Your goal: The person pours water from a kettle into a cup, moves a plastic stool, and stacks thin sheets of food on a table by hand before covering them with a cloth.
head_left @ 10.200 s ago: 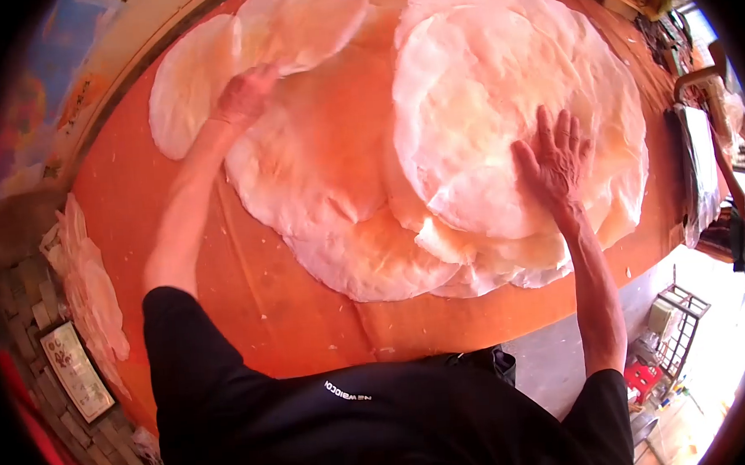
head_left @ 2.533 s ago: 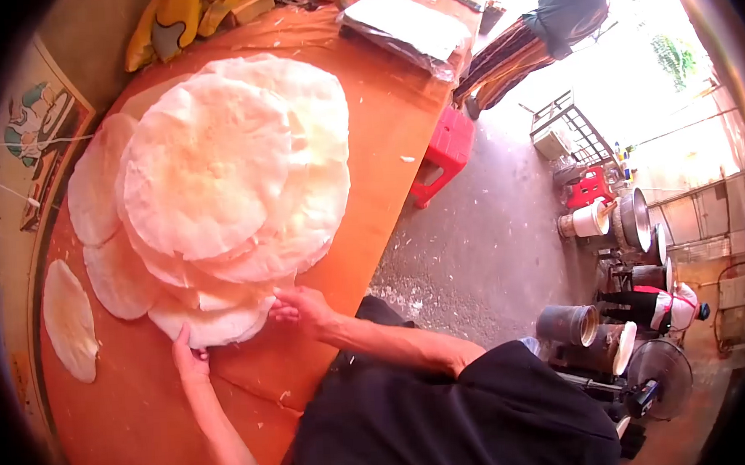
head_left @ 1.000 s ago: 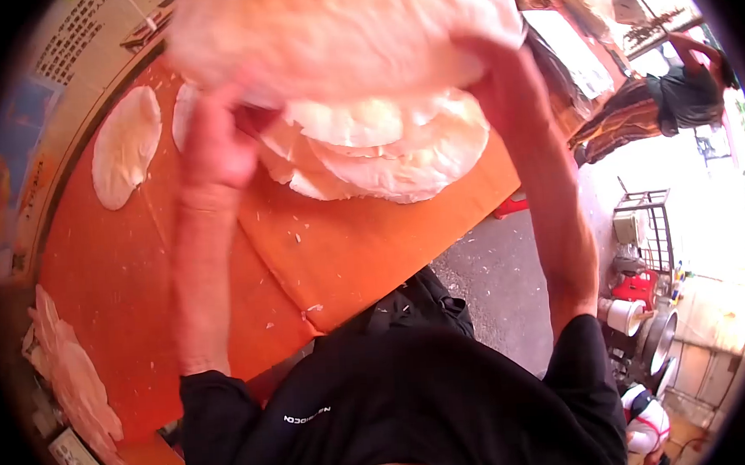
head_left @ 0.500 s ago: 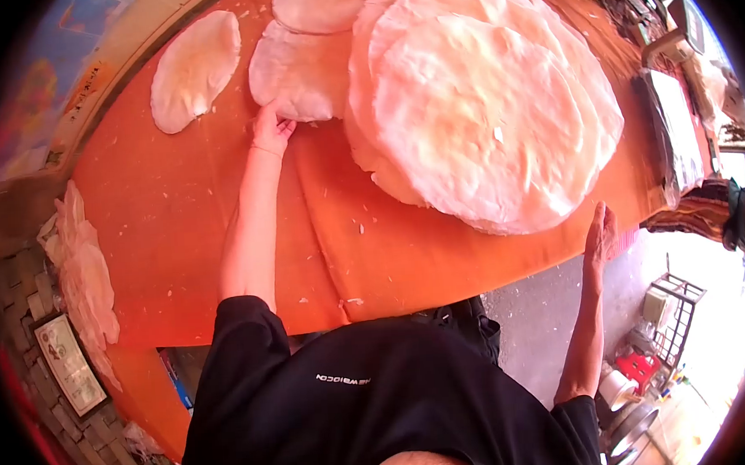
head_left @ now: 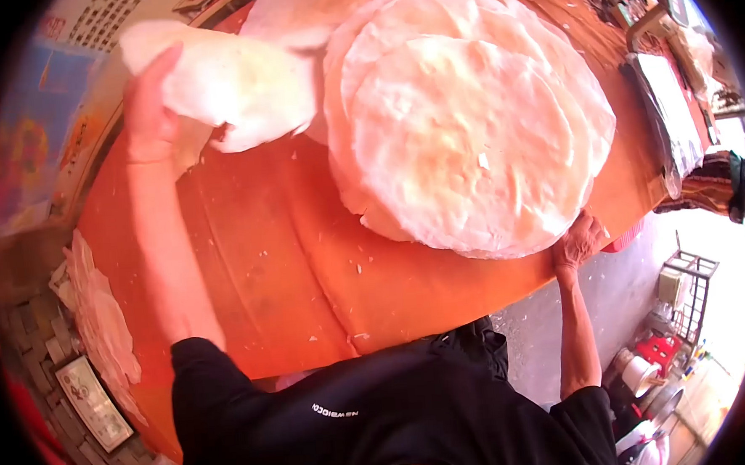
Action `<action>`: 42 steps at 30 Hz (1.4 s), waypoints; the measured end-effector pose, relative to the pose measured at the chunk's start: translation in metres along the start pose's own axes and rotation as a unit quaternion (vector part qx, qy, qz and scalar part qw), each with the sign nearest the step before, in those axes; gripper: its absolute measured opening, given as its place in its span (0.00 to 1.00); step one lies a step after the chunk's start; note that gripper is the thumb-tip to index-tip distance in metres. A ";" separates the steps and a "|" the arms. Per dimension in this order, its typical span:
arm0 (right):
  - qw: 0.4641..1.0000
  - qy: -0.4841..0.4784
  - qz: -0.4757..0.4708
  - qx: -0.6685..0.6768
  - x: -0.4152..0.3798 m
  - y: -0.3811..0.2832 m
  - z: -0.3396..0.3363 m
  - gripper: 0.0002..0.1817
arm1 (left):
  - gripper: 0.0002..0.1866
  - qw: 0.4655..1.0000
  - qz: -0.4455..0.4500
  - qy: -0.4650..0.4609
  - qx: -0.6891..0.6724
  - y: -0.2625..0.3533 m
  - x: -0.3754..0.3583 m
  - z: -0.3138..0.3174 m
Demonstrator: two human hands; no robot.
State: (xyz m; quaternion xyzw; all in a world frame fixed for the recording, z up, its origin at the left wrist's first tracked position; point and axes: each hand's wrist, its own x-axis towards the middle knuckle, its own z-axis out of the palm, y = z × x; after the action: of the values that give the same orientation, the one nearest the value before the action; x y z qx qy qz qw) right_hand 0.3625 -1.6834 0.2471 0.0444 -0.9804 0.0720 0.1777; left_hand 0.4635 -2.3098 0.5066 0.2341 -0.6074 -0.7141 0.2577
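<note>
My left hand [head_left: 152,105] is raised at the upper left, blurred by motion, with its fingers closed on a thin, pale, flatbread-like sheet [head_left: 251,87]. This sheet hangs to the right of the hand, its lower edge ragged. Behind it lies another pale sheet [head_left: 314,8], partly covered. A wide stack of round, flatbread-like sheets [head_left: 468,126] fills the middle right, with a small white flake on top. My right hand [head_left: 582,240] rests at the table's front edge by the stack's lower right rim, fingers bent and apparently holding nothing.
An orange cloth [head_left: 265,280] dotted with white flakes covers the table. More pale sheets [head_left: 102,305] hang at its left edge. At the right lies a plastic-wrapped white packet [head_left: 670,116]. A black wire rack [head_left: 691,287] stands on the floor beyond the front edge.
My left hand has lifted the near sheet off the table and carried it up and left, over the other sheet there. My right hand has moved in to the table edge beside the stack.
</note>
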 end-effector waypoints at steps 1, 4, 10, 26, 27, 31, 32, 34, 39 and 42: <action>1.000 0.002 0.005 0.003 -0.001 0.004 0.005 0.21 | 0.16 1.000 0.004 -0.022 0.021 0.015 0.007 0.020; 1.000 0.015 -0.007 0.013 -0.003 0.009 0.006 0.21 | 0.18 0.992 0.027 -0.086 0.084 0.035 0.052 0.069; 0.996 0.064 -0.034 0.049 -0.004 0.017 0.010 0.18 | 0.20 0.930 0.088 -0.317 -0.163 0.077 0.025 0.199; 0.999 0.006 -0.042 0.032 0.000 0.007 0.007 0.26 | 0.21 0.962 -0.164 0.170 0.135 -0.232 0.064 0.006; 0.997 -0.010 -0.052 0.048 0.003 0.005 0.004 0.27 | 0.22 0.958 -0.172 0.202 0.106 -0.247 0.089 -0.014; 0.999 -0.024 -0.029 0.038 0.002 0.005 0.005 0.25 | 0.20 0.946 -0.231 0.227 -0.003 -0.256 0.144 -0.036; 0.999 -0.024 -0.028 0.034 0.002 0.003 0.004 0.25 | 0.20 0.946 -0.233 0.225 -0.004 -0.260 0.156 -0.046; 0.999 -0.020 -0.026 0.034 0.003 0.003 0.004 0.23 | 0.15 0.932 -0.297 0.199 -0.051 -0.268 0.179 -0.060; 0.999 -0.012 -0.031 0.017 0.003 0.005 0.007 0.20 | 0.10 0.937 -0.277 0.211 -0.008 -0.238 0.181 -0.028; 0.999 -0.005 -0.044 0.013 0.002 0.011 0.010 0.23 | 0.14 0.957 -0.166 0.210 -0.111 -0.229 0.172 0.004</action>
State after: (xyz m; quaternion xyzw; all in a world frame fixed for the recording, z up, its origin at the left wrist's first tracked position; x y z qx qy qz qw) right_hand 0.3563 -1.6741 0.2369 0.0906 -0.9774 0.0764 0.1748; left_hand 0.3115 -2.3895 0.2777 0.4460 -0.4089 -0.7447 0.2818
